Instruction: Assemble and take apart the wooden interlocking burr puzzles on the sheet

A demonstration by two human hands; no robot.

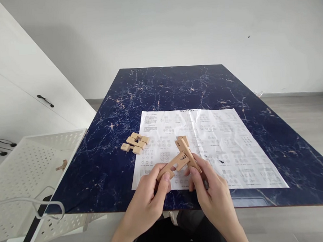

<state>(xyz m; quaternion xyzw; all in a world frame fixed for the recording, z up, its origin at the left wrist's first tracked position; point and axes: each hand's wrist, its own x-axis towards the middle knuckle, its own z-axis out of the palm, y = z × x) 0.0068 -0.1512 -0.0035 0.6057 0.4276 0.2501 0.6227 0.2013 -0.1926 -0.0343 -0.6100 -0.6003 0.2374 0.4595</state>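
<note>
My left hand (154, 190) is closed on a flat wooden puzzle piece (168, 167) marked 3, with a notch cut in its edge. My right hand (210, 183) grips another wooden puzzle piece (192, 156), tilted upward. A piece marked 2 (180, 144) sits against it, and the piece marked 3 meets both where they cross. Fingers hide the lower ends of the pieces. Under my hands lies a creased white instruction sheet (215, 121) with printed diagrams. Several more notched wooden pieces (135, 142) lie together at the sheet's left edge, partly on it.
The dark blue marble-patterned table (159, 85) reaches toward the wall. At left, a white perforated basket (22, 157) holds a small wooden piece (61, 165), and a white cable (32, 200) crosses it. A white cabinet (26, 70) stands behind the basket.
</note>
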